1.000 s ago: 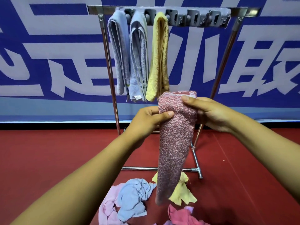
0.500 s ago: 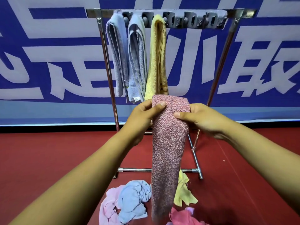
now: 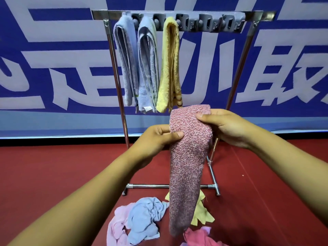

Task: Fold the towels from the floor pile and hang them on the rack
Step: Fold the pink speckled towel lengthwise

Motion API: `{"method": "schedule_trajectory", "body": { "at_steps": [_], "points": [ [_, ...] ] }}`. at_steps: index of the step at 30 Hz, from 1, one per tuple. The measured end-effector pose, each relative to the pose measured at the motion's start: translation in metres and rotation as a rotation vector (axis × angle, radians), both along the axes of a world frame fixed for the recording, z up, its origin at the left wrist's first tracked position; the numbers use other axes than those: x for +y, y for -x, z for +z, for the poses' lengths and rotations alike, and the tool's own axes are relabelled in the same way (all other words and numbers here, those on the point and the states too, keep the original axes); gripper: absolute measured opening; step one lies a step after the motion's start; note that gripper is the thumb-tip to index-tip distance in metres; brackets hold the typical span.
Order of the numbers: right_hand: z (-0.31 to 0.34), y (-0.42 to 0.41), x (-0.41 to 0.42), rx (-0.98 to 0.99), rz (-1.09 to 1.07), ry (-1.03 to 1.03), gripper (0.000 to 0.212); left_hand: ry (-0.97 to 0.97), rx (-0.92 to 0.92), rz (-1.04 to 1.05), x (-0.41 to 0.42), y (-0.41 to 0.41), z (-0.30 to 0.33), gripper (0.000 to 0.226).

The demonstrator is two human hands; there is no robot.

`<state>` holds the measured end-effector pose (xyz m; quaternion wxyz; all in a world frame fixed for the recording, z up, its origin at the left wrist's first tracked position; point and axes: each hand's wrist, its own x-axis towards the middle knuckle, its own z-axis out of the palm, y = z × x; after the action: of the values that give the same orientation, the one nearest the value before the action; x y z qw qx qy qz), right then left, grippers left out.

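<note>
— While pinching the folded pink towel (image 3: pixel 188 157) near its top with left hand (image 3: pixel 158 139) and right hand (image 3: pixel 225 126), below the rack (image 3: pixel 255 15): next?

— Keep edges aligned; lift to a free clip beside the yellow towel (image 3: pixel 170 68).

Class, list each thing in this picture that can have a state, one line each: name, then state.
pink towel, folded narrow, held up by both hands
left hand, pinching it
right hand, gripping its top
three towels on the rack, folded, hanging
floor pile, crumpled, unfolded
rack, right clips free
</note>
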<state>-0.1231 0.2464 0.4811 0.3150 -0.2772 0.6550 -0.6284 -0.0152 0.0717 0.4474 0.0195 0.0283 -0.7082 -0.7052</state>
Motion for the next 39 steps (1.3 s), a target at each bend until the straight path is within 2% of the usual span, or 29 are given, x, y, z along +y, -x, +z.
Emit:
{"method": "schedule_trajectory", "body": {
  "at_steps": [2,3,5,9,12,14,17,19,22,24,27,29,32,34,36,39],
  "points": [
    [-0.002,-0.003,0.003,0.056,0.057,-0.093,0.030,-0.025,0.015,0.046,0.002,0.004,0.005,0.024],
    [-0.004,-0.005,0.005,0.083,0.075,-0.140,0.026,-0.034,0.017,0.067,0.003,0.006,0.008,0.024],
    [-0.007,-0.008,0.007,0.113,0.048,-0.176,0.017,-0.044,0.027,0.109,0.003,0.009,0.012,0.020],
    [-0.009,-0.008,0.004,0.169,-0.067,-0.159,0.024,-0.059,0.044,0.200,0.002,0.013,0.016,0.007],
    [-0.009,-0.007,-0.001,0.175,-0.082,-0.161,0.026,-0.061,0.048,0.269,-0.001,0.017,0.015,0.026],
    [-0.008,-0.005,-0.005,0.171,-0.087,-0.154,0.025,-0.060,0.050,0.278,-0.003,0.018,0.015,0.029],
    [-0.007,-0.003,-0.008,0.154,-0.080,-0.139,0.018,-0.106,0.031,0.185,-0.005,0.013,0.015,0.016],
    [-0.006,-0.002,-0.008,0.133,-0.075,-0.121,0.017,-0.134,0.001,0.070,-0.008,0.008,0.012,0.023],
    [-0.006,-0.001,-0.006,0.099,-0.060,-0.100,0.022,-0.064,-0.039,-0.064,-0.013,0.003,0.005,0.044],
    [-0.006,-0.001,-0.006,0.071,-0.059,-0.091,0.023,-0.010,-0.006,-0.088,-0.011,0.002,0.002,0.051],
    [-0.005,-0.004,-0.007,0.084,-0.054,-0.069,0.022,-0.002,0.036,-0.043,-0.009,0.005,0.004,0.049],
    [-0.005,-0.006,-0.006,0.114,-0.018,-0.056,0.030,-0.017,0.048,-0.030,-0.007,0.006,0.007,0.048],
    [-0.004,-0.008,-0.002,0.098,0.065,-0.071,0.054,-0.010,0.084,0.004,-0.008,0.009,0.011,0.047],
    [-0.006,-0.006,-0.001,0.120,0.062,-0.116,0.063,-0.019,0.097,0.044,-0.010,0.011,0.012,0.044],
    [-0.007,-0.005,-0.002,0.157,0.033,-0.148,0.055,-0.023,0.101,0.071,-0.011,0.012,0.012,0.041],
    [-0.009,-0.007,-0.005,0.186,0.028,-0.134,0.033,-0.040,0.112,0.089,-0.011,0.012,0.014,0.041]
  ]
}}
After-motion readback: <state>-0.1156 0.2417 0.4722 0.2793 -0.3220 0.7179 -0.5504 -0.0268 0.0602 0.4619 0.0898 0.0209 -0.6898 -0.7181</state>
